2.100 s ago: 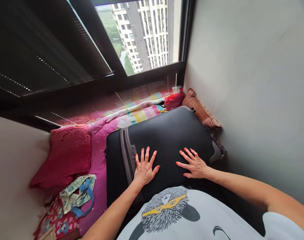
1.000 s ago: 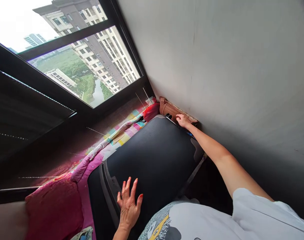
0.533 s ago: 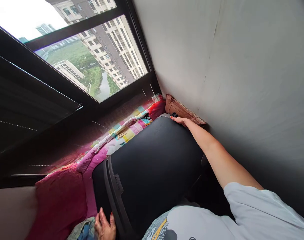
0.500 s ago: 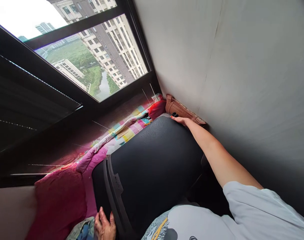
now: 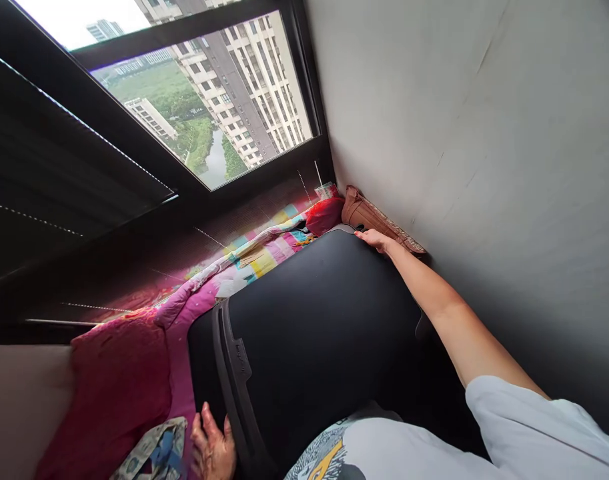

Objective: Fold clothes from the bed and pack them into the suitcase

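A large black, leather-look case, smooth and broad, stands in front of my body. A dark grey trim band with a stitched label runs across its left part. My right hand reaches out and grips its far right corner, by a grey edge piece. My left hand is at its lower left side, fingers bent and a little apart against the surface. The case's underside and the side close to my body are hidden.
Pink and checked bedding lies along the window ledge, with a dark red cushion at the left. A red bundle and a brown folded bag sit in the corner. The grey wall closes off the right; a window is ahead.
My view has shifted slightly, so the window sits higher. Both hands keep their places on the case. More of the patterned cloth with blue beside my left hand now shows.
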Demonstrator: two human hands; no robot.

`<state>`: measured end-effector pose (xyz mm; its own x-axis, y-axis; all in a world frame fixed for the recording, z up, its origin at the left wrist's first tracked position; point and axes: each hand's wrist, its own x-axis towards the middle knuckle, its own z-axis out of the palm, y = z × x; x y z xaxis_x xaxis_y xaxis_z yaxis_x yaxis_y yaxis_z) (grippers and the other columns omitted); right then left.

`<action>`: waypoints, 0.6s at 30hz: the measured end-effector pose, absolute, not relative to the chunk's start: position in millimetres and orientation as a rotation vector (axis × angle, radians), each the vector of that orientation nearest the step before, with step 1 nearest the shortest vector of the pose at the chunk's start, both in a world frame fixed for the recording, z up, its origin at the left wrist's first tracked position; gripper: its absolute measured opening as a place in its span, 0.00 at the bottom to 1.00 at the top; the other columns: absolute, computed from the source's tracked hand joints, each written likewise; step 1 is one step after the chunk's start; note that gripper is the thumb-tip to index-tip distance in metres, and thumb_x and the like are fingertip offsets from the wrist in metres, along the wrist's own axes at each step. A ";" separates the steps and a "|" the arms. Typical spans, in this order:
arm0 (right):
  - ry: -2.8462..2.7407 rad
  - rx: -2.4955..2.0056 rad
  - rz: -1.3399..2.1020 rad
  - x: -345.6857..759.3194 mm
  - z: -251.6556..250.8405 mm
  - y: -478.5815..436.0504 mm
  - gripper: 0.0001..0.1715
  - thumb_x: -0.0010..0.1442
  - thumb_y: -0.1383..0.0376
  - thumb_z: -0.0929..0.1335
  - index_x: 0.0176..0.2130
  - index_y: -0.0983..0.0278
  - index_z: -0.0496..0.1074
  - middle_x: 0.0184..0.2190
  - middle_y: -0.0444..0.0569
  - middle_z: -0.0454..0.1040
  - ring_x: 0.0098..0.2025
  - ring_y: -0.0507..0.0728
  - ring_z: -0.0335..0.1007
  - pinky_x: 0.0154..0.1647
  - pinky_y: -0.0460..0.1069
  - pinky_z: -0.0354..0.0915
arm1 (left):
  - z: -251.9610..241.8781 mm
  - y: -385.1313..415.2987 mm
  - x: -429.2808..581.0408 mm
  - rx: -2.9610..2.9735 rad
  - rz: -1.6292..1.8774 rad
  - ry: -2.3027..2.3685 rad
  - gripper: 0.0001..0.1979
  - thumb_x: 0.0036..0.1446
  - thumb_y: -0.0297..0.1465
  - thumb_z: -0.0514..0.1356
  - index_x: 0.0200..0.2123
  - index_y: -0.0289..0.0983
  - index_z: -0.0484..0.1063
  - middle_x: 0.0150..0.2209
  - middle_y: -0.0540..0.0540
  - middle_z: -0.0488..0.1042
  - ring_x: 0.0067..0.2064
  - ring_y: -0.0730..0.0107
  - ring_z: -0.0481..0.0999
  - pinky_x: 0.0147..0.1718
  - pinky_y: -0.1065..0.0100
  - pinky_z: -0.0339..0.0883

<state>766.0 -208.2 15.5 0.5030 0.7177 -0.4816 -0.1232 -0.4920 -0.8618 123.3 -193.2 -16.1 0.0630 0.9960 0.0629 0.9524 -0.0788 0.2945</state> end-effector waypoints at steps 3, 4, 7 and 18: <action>-0.337 -1.700 1.349 765.0 12.5 -206.9 0.34 0.68 0.44 0.68 0.47 0.73 0.76 0.43 0.64 0.82 0.42 0.61 0.80 0.51 0.57 0.75 | -19.4 -193.7 121.8 2.121 0.327 2.009 0.39 0.68 0.46 0.42 0.74 0.30 0.53 0.70 0.23 0.57 0.72 0.30 0.57 0.60 0.28 0.60; -0.282 -1.665 1.418 764.5 12.5 -207.4 0.34 0.69 0.43 0.67 0.48 0.73 0.76 0.42 0.64 0.82 0.42 0.60 0.80 0.51 0.57 0.75 | -20.5 -193.5 120.7 2.108 0.314 2.016 0.39 0.68 0.46 0.42 0.74 0.29 0.53 0.71 0.22 0.56 0.72 0.29 0.55 0.61 0.27 0.59; -0.252 -1.654 1.525 765.2 15.9 -208.8 0.37 0.70 0.41 0.64 0.48 0.74 0.76 0.41 0.63 0.82 0.42 0.60 0.79 0.51 0.56 0.75 | -20.4 -194.3 119.9 2.095 0.283 2.019 0.38 0.68 0.46 0.43 0.74 0.30 0.52 0.71 0.22 0.55 0.72 0.28 0.55 0.59 0.26 0.60; -0.543 -1.941 1.106 783.1 26.2 -180.2 0.27 0.59 0.48 0.77 0.47 0.65 0.77 0.42 0.55 0.82 0.44 0.58 0.78 0.46 0.49 0.74 | 35.0 -185.1 139.8 2.773 0.165 1.617 0.31 0.65 0.22 0.47 0.70 0.35 0.64 0.63 0.32 0.72 0.63 0.51 0.72 0.67 0.40 0.50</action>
<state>783.1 -180.2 26.2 0.5219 0.6912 -0.4999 -0.0265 -0.5726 -0.8194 139.8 -185.1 35.0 0.4892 0.8632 0.1250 0.8706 -0.4919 -0.0105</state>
